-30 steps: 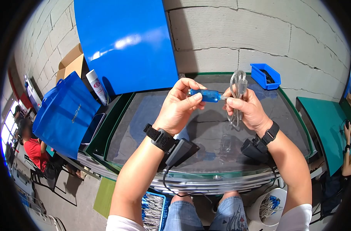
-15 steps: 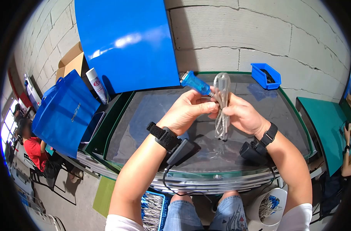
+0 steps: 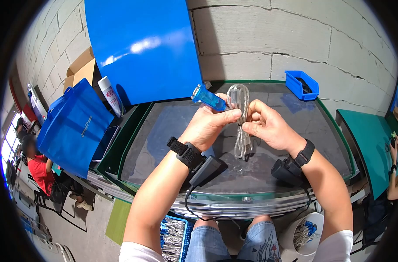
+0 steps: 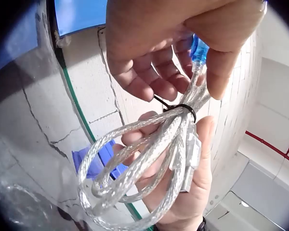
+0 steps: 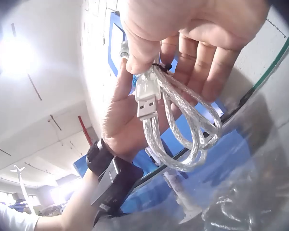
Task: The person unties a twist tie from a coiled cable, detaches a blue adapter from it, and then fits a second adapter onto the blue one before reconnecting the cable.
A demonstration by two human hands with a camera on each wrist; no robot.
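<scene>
A clear USB-to-serial cable (image 3: pixel 236 94), coiled and bundled, hangs between the two hands over the table. My left hand (image 3: pixel 207 125) pinches the bundle between thumb and fingers just beside its blue serial connector (image 3: pixel 209 98), which points up and left. In the left wrist view a black tie (image 4: pixel 189 110) wraps the coil, with one loose tail sticking out. My right hand (image 3: pixel 274 129) has its fingers curled at the bundle's right side, thumb tip at the tie. Below that thumb, the metal USB plug (image 5: pixel 147 107) shows in the right wrist view.
A dark-topped table (image 3: pixel 164 161) with a green rim lies below. A small blue bin (image 3: pixel 302 85) stands at its back right corner. To the left are a spray can (image 3: pixel 110 97) and a blue bag (image 3: pixel 74 126). A basket (image 3: pixel 186 238) and white bucket (image 3: pixel 314 218) hold more cables.
Both hands and the cable have shifted left. The serial connector, held level between the hands earlier, now tilts up and left at the left hand, and the coil hangs upright between them.
</scene>
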